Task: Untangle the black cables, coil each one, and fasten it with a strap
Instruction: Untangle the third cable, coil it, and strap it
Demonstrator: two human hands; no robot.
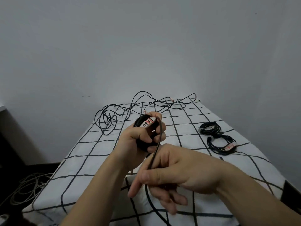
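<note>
Head view: small coil of thin black cable [143,132], white handwritten tag on top, clenched in left hand [138,136] above white grid-patterned bedsheet [84,160]. Free strand runs steeply down toward viewer, pinched by right hand [171,176]. Tangled black cables [130,110] beyond; two strapped black coils [218,137] at right.

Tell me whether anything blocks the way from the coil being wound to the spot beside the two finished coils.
Nothing visible does. The left hand holds the coil; the checked sheet between it and the two finished coils lies bare. The tangled cables lie farther back.
</note>
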